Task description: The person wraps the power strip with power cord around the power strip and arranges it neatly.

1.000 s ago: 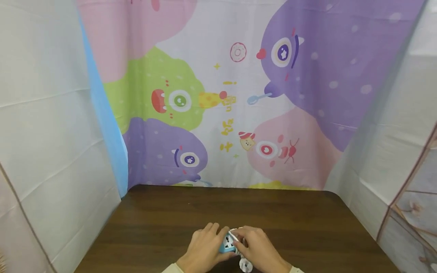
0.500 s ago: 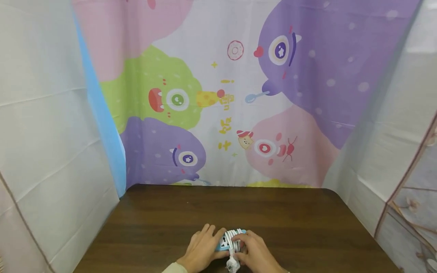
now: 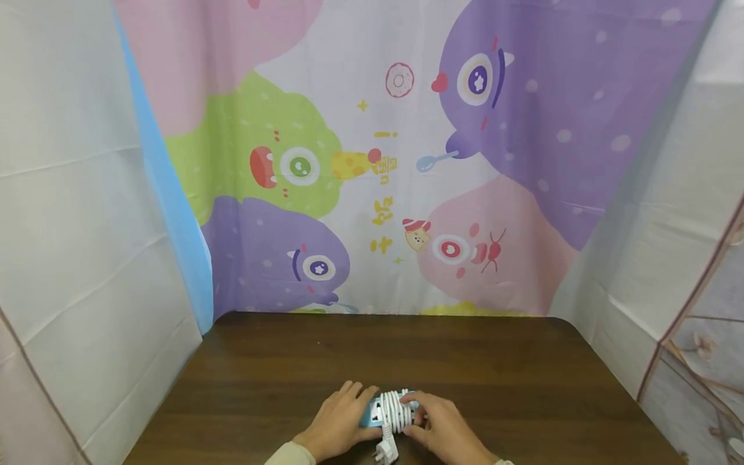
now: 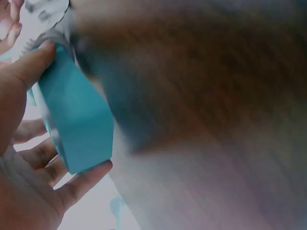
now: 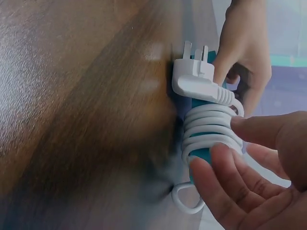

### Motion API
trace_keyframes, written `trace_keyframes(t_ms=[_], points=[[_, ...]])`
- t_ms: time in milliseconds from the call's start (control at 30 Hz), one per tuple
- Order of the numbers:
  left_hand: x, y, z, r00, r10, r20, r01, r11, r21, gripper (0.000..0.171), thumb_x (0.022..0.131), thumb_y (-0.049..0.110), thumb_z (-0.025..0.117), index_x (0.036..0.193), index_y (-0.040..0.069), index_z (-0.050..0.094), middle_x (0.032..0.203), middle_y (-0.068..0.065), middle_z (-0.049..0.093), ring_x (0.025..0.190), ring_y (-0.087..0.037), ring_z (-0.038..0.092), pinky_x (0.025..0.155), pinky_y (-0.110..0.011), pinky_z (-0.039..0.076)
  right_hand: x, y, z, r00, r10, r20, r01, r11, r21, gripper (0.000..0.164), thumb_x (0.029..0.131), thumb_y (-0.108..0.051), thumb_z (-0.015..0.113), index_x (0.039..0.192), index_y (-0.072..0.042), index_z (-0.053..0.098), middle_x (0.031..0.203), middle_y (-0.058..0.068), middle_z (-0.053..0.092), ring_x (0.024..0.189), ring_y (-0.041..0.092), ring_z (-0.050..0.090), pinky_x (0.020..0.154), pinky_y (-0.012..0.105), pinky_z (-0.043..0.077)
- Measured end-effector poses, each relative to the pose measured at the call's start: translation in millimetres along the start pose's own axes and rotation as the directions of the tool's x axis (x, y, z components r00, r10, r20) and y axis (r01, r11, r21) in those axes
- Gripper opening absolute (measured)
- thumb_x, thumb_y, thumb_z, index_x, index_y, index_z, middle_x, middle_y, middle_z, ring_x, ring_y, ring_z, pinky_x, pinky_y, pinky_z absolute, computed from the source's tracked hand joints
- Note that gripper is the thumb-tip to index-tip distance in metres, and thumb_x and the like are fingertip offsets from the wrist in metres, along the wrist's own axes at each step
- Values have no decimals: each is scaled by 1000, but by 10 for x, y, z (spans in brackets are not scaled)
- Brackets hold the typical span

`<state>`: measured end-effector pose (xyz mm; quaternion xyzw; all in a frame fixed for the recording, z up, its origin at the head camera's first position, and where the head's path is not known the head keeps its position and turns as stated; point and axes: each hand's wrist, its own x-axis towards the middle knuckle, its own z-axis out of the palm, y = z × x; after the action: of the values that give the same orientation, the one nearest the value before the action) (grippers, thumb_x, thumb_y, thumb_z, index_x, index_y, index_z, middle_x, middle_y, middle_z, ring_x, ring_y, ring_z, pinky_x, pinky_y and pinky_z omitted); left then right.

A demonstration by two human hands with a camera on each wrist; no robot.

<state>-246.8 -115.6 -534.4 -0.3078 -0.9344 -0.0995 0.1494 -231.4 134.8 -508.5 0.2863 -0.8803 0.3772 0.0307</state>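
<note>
A light-blue and white power strip [image 3: 372, 413] is held low over the near part of the table, with its white cord [image 3: 396, 412] wound round it in several turns. The three-pin plug [image 3: 386, 450] hangs off the near side. My left hand [image 3: 340, 413] grips the left end; in the left wrist view, thumb and fingers lie along the plain teal body [image 4: 79, 115]. At the other end my right hand [image 3: 444, 423] holds the strip, with thumb and fingertips on the wound cord [image 5: 211, 127]. A small cord loop [image 5: 184, 203] sticks out beyond the right fingers.
The dark wood table [image 3: 372, 352] reaches back to a curtain [image 3: 378, 284] printed with cartoon monsters. Pale cloth panels [image 3: 99, 226] hang on both sides.
The strip has turned so the wound cord faces up, and the plug has swung leftward along the near side. My right hand has shifted its hold at the right end; the left keeps its grip.
</note>
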Motion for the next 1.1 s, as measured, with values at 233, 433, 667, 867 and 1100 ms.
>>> trace_keyframes(t_ms=[233, 433, 667, 867, 1100], points=[[-51, -39, -127, 992, -45, 121, 54, 996, -71, 71, 84, 53, 82, 136, 9, 63, 116, -3, 62, 100, -15, 53, 82, -39, 50, -26, -28, -34, 987, 44, -156, -59, 994, -93, 26, 91, -12, 79, 115, -18, 72, 94, -4, 56, 76, 8, 54, 64, 24, 47], [-116, -56, -181, 989, -38, 144, 49, 996, -74, 71, 85, 55, 80, 137, 10, 63, 115, -2, 59, 98, -15, 49, 81, -38, 48, -45, -21, -60, 964, 131, -232, -171, 972, -159, 28, 90, -19, 80, 116, -26, 71, 108, -6, 55, 88, 11, 48, 76, 36, 41], [-164, -86, -204, 991, -36, 132, 52, 992, -118, 72, 87, 60, 76, 138, 10, 62, 114, -1, 56, 96, -13, 44, 77, -35, 43, -76, 35, -77, 961, 169, -219, -207, 964, -166, 30, 91, -25, 80, 119, -29, 69, 110, -7, 55, 99, 16, 49, 82, 44, 41], [-160, -119, -284, 995, -56, 80, 70, 982, -177, 71, 96, 63, 62, 140, 7, 60, 119, -5, 57, 101, -18, 49, 79, -39, 46, -96, 91, -177, 963, 209, -168, -239, 953, -185, 44, 94, -47, 73, 133, -28, 62, 126, 2, 56, 116, 28, 51, 88, 56, 42], [-235, -202, -376, 991, -114, 72, 124, 980, -153, 80, 99, 67, 51, 152, 7, 47, 146, -19, 50, 131, -38, 49, 102, -61, 43, -157, 207, -432, 961, 224, -161, -266, 904, -334, 72, 95, -72, 54, 148, -24, 50, 150, 22, 43, 135, 47, 39, 101, 71, 28]])
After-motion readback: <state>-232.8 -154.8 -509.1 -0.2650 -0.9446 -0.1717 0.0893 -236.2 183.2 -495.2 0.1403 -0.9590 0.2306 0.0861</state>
